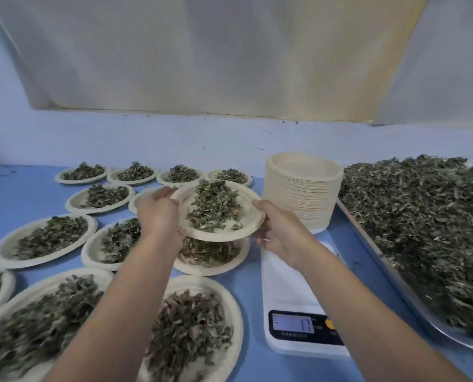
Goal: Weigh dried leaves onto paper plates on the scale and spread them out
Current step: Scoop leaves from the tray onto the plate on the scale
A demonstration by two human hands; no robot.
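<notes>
Two bare forearms are reaching in from the bottom edge, crossing the near plates (231,312), which are round, pale, fibrous and heaped with crumpled leaf.

The paper plate (247,216) is being held in the air, tilted slightly, left of the scale (290,282) and directly above another filled plate (210,268). It is carrying a loose mound of dried leaves (214,206), dark green, curled and brittle-looking.

The left hand (158,213) is gripping the left rim, fingers curled around the edge. The right hand (278,232) is gripping the right rim, thumb on top, fingers going underneath.

The scale is white and smooth; its lit display (294,323) is showing digits that are too blurred to read reliably.

A tall stack of empty plates (303,194) is standing behind the scale. A metal tray (395,277) at right is carrying a dense bed of loose leaf (423,221). More filled plates (45,239) are lying across the blue worktop (23,194).
</notes>
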